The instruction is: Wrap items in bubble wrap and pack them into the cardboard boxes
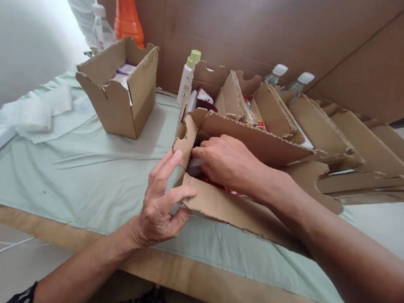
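An open cardboard box (239,209) lies in front of me on a pale green cloth (87,167). My left hand (161,203) grips the box's near left corner, thumb over the front flap and fingers up against the side flap. My right hand (228,162) reaches down inside the box, fingers curled over dark and red items that are mostly hidden. What those fingers hold, if anything, is hidden by the hand and the box walls.
A smaller open cardboard box (121,89) with white packets stands at the back left. Behind it are an orange bottle (127,11) and a clear bottle (101,26). A white bottle with a green cap (187,77) and several more open boxes (335,137) line the cardboard backdrop. The table's front edge is near me.
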Demonstrator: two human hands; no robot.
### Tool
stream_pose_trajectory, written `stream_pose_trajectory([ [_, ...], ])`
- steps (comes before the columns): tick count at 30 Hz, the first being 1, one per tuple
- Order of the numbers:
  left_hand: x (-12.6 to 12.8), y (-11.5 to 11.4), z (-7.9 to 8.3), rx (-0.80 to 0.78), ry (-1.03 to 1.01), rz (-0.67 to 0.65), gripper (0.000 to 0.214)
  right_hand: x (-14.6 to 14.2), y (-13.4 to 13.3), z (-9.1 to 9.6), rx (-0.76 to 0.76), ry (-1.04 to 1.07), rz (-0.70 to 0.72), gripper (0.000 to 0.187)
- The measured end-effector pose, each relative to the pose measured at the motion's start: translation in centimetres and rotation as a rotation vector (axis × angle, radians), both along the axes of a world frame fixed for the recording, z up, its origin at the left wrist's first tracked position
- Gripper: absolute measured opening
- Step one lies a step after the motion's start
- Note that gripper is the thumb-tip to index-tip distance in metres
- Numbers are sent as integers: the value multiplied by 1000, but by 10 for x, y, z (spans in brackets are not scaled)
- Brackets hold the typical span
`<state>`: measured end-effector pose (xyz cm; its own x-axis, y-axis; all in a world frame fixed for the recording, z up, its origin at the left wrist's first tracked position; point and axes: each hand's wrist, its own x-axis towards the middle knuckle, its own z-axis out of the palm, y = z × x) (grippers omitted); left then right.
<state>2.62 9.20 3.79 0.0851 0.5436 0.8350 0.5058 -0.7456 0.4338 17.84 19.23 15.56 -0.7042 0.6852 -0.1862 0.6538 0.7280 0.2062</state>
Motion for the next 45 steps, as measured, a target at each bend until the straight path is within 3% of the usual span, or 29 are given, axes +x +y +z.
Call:
stream_pose_trajectory([
  [5,4,0,-8,8,-19,-81,30,-5,0,-10,-17,12,-117,21],
  [9,4,2,-16,32,-47,-87,69,16,-9,5,-50,151,-75,27],
  [12,5,3,-21,-59,-143,-90,89,56,-40,24,112,483,-78,28],
  [15,6,4,-24,-218,-238,-101,91,102,-91,22,424,933,-285,22],
  [17,6,6,-26,-297,-267,-119,92,127,-123,1,598,1223,-520,24],
  [19,6,9,-27,-362,-284,-159,94,143,-141,-32,598,1417,-721,34],
  [21,6,14,-28,-436,-318,-224,94,148,-142,-67,402,1485,-819,53],
  [23,7,21,-29,-531,-355,-299,88,143,-132,-95,158,1491,-806,66],
  [26,12,25,-28,-632,-390,-368,77,132,-119,-114,-13,1523,-751,60],
  [28,16,13,-26,-658,-392,-383,72,129,-127,-116,-26,1535,-756,55],
  [31,14,-27,-25,-688,-381,-385,65,126,-167,-110,29,1535,-773,47],
  [33,4,-57,-23,-721,-384,-350,60,116,-192,-101,73,1546,-762,42],
  [35,-13,-74,-17,-729,-414,-291,57,98,-200,-88,67,1539,-715,41],
  [37,-31,-70,-5,-662,-464,-243,59,78,-187,-72,-6,1516,-628,42],
  [39,-37,-52,10,-541,-496,-228,64,66,-163,-59,-55,1547,-552,46],
  [42,-18,-28,24,-431,-459,-263,74,73,-146,-56,30,1691,-563,48],
  [45,14,-40,21,-446,-368,-287,76,94,-171,-74,206,1758,-693,47],
])
